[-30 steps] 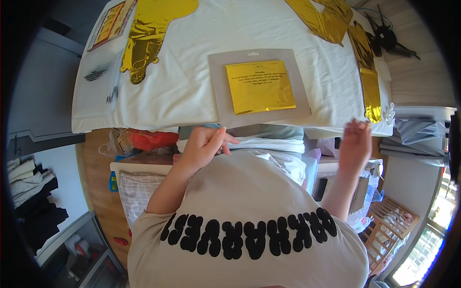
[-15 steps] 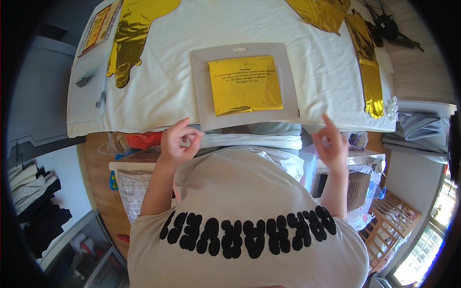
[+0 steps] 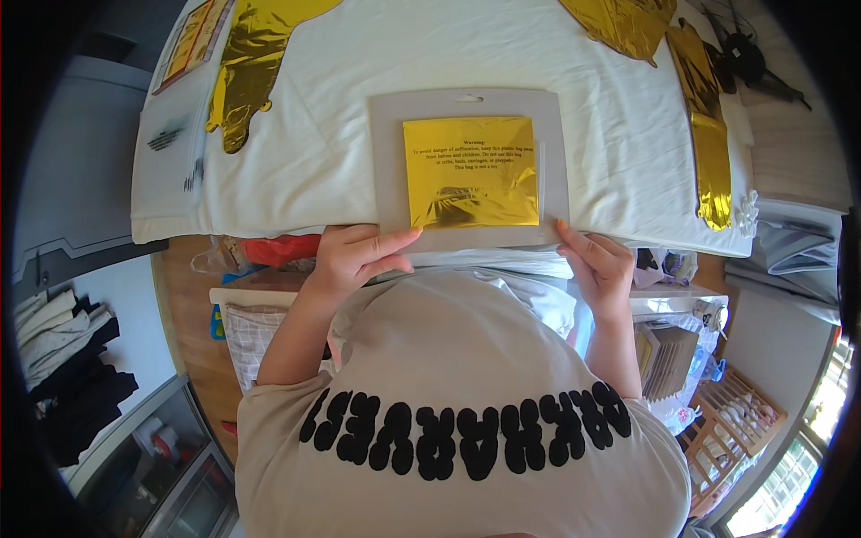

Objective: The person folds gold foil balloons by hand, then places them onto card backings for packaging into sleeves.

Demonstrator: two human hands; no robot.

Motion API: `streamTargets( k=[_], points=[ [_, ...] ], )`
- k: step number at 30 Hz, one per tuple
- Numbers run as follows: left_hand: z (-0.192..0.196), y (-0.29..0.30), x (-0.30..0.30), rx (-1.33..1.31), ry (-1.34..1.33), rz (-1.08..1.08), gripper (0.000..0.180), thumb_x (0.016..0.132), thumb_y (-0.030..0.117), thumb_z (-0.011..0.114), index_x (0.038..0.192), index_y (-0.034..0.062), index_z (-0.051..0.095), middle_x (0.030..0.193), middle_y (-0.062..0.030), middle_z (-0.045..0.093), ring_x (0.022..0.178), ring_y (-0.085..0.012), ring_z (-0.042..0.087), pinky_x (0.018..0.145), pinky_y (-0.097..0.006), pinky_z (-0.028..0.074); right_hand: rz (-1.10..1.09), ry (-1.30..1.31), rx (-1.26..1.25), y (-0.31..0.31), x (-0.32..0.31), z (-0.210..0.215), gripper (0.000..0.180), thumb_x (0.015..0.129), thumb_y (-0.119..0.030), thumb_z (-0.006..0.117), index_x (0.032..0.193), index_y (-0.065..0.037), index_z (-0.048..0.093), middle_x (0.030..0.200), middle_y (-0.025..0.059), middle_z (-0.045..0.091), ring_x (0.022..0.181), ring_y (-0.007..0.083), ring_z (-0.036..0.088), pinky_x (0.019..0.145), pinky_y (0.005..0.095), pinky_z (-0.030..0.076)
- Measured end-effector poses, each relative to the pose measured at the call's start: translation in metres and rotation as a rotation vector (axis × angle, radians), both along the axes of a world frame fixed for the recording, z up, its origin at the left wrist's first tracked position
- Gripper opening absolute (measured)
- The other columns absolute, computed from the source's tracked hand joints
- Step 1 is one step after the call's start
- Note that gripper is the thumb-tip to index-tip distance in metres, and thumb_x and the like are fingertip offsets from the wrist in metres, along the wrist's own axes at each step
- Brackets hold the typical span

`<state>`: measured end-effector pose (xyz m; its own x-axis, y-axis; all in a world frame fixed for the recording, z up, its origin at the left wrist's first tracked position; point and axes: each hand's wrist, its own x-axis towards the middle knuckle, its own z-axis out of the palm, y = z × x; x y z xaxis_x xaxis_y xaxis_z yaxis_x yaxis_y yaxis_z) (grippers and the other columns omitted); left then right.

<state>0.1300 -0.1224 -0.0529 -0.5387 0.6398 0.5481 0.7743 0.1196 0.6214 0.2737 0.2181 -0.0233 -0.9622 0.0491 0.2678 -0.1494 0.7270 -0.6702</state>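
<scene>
Bright daylight, window [image 3: 789,466] lower right. Glare on gold foil [image 3: 473,170]. Soft shadow under bench [image 3: 296,161] edge. Sharp centre; fisheye bending, black vignette at rim.

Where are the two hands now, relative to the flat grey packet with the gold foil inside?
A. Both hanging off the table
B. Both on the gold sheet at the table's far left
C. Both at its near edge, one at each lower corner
C: the left hand and the right hand each touch a near corner of the grey packet on the white cloth.
</scene>
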Motion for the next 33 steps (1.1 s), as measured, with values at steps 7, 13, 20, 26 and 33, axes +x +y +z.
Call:
streamTargets(
  k=[7, 13, 20, 26, 33],
  points=[
    [0.000, -0.007, 0.006, -0.001, -0.172, -0.020, 0.036, 0.082, 0.013, 0.084, 0.117, 0.0084, 0.079, 0.076, -0.0068, 0.070, 0.055, -0.0155, 0.055, 0.052, -0.025, 0.044, -0.076, -0.049, -0.530, -0.011, 0.009, -0.017, 0.023, 0.088, -0.003, 0.080, 0.111, 0.003, 0.077, 0.094, 0.0136, 0.079, 0.078, 0.0137, 0.071, 0.072, 0.0246, 0.055],
    [-0.006, -0.001, 0.029, 0.118, -0.400, 0.119, 0.029, 0.091, -0.001, 0.073, 0.120, 0.0034, 0.077, 0.081, -0.0081, 0.073, 0.063, -0.0097, 0.061, 0.058, -0.022, 0.050, -0.246, -0.119, -0.809, -0.027, 0.018, -0.021, 0.015, 0.093, 0.004, 0.072, 0.108, 0.005, 0.075, 0.099, 0.0107, 0.078, 0.085, 0.0117, 0.071, 0.078, 0.0226, 0.054],
    [-0.018, 0.012, 0.051, 0.336, -0.670, 0.190, 0.034, 0.099, -0.003, 0.063, 0.131, 0.0047, 0.070, 0.077, 0.0007, 0.061, 0.069, -0.0070, 0.061, 0.069, -0.028, 0.063, -0.395, -0.122, -0.999, -0.045, 0.014, -0.015, 0.018, 0.092, 0.006, 0.072, 0.110, 0.003, 0.070, 0.091, 0.0072, 0.077, 0.075, 0.0082, 0.066, 0.076, 0.0194, 0.050],
    [-0.020, 0.016, 0.056, 0.389, -0.700, 0.265, 0.038, 0.100, -0.003, 0.061, 0.137, 0.0055, 0.066, 0.073, 0.0025, 0.057, 0.063, -0.0046, 0.057, 0.066, -0.027, 0.062, -0.438, -0.090, -1.052, -0.059, 0.018, -0.001, 0.037, 0.091, 0.003, 0.071, 0.124, -0.002, 0.056, 0.083, 0.0056, 0.076, 0.062, 0.0013, 0.053, 0.059, 0.0173, 0.034],
    [-0.018, 0.015, 0.059, 0.400, -0.723, 0.384, 0.043, 0.102, -0.004, 0.053, 0.145, 0.0014, 0.058, 0.069, 0.0060, 0.048, 0.061, -0.0022, 0.051, 0.064, -0.028, 0.063, -0.456, -0.440, -1.117, -0.051, 0.022, 0.001, 0.021, 0.094, -0.002, 0.066, 0.115, -0.001, 0.067, 0.085, 0.0064, 0.077, 0.056, -0.0017, 0.043, 0.051, 0.0171, 0.028]
  ],
)
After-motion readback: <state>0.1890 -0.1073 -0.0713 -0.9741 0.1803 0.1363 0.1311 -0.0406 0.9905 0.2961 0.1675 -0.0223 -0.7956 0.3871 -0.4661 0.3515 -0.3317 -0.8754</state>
